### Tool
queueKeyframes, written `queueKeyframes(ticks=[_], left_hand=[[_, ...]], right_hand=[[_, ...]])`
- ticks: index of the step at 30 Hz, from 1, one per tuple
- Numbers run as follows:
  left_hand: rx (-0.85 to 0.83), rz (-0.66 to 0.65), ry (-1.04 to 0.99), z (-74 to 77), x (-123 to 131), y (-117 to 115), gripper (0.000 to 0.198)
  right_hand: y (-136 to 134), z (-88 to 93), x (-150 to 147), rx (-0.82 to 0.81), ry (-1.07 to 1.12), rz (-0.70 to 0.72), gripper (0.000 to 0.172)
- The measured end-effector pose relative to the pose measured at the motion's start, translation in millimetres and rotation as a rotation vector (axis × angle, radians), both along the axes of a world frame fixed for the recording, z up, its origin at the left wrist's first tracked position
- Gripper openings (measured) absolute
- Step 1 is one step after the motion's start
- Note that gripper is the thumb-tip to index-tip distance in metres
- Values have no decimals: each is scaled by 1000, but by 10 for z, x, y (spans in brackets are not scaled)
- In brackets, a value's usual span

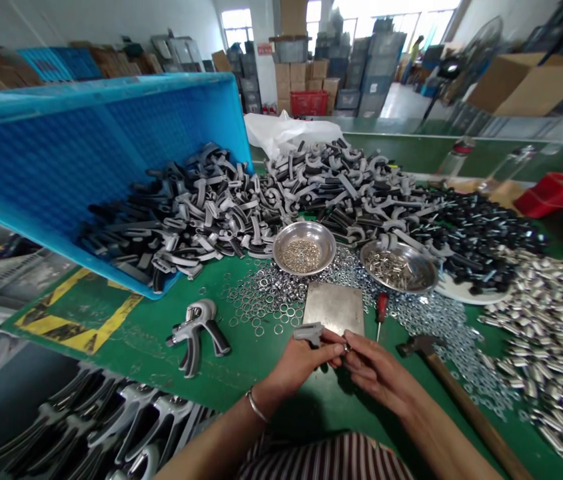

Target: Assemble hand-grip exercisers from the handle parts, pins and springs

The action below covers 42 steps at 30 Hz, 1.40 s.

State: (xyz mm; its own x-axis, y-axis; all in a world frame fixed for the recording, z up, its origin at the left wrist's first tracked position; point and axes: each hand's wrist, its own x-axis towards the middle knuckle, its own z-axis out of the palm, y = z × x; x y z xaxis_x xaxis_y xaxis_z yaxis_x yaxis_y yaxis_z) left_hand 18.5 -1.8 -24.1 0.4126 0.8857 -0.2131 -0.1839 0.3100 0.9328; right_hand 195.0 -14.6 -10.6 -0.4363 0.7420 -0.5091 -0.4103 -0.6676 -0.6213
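Observation:
Near the table's front edge, my left hand is closed around a grey-and-black plastic grip handle. The fingers of my right hand pinch a small shiny metal piece against the end of that handle; its exact kind is too small to make out. Just beyond both hands lies a flat metal plate. A red-handled screwdriver rests beside the plate, and a wooden-handled hammer is to the right of my right forearm. An assembled hand gripper with a spring lies at left.
A tipped blue crate spills grey handles across the back. Two metal bowls, one with small parts and another with pins, stand mid-table. Loose rings, nuts, black knobs and metal cylinders surround them.

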Motion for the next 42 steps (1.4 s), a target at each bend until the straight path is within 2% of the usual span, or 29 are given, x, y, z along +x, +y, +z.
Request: queueKeyframes(ticks=[2,4,7,9,10,13,15,17,19,22,24,26,29,31,32,34,36,38,40,42], left_hand=[[3,-1,43,-51,-4,0,31],[24,-16,146,-62,-17,-4,30],[232,-83,389,19,-106,-2,25],[393,-157,503,102,-207,22,34],[423,-184,531,139,-257,45,36],[269,-167,440,185,-343,140,28],[131,-149,283,161,-326,202,35],[100,-164,181,114,-262,240,45],[165,-126,225,68,-178,249,46],[292,40,395,37,-67,210,38],[328,122,466,42,-22,164,34],[322,149,474,51,1,116,34],[274,175,429,41,29,51,38],[162,171,353,17,54,6,38],[88,120,302,7,66,-20,39],[-32,-71,195,10,77,-80,45],[-81,-296,99,47,52,-145,56],[-110,-434,-24,102,-19,-211,67],[-180,-446,-164,140,-135,-274,59],[-229,-282,-211,152,-293,-330,43]], right_hand=[[13,-23,48,-65,48,5,22],[21,-45,116,-35,13,5,22],[28,-64,243,195,-261,-15,24],[30,-64,328,365,-471,-41,25],[31,-60,363,427,-540,-45,26],[31,-28,421,502,-606,-29,27],[32,7,409,509,-595,-21,29],[36,46,364,506,-565,-42,30],[38,81,297,496,-536,-88,30],[29,121,180,473,-519,-182,31],[13,143,97,465,-515,-219,32],[-9,159,18,462,-509,-242,32],[-40,149,-68,473,-517,-265,31],[-50,117,-78,509,-581,-258,29],[-50,98,-66,531,-623,-246,28],[-40,69,-12,555,-663,-201,28],[-15,67,51,546,-620,-118,28],[39,87,78,547,-545,-3,29],[132,102,22,583,-510,132,28],[260,70,-141,687,-548,222,27]])
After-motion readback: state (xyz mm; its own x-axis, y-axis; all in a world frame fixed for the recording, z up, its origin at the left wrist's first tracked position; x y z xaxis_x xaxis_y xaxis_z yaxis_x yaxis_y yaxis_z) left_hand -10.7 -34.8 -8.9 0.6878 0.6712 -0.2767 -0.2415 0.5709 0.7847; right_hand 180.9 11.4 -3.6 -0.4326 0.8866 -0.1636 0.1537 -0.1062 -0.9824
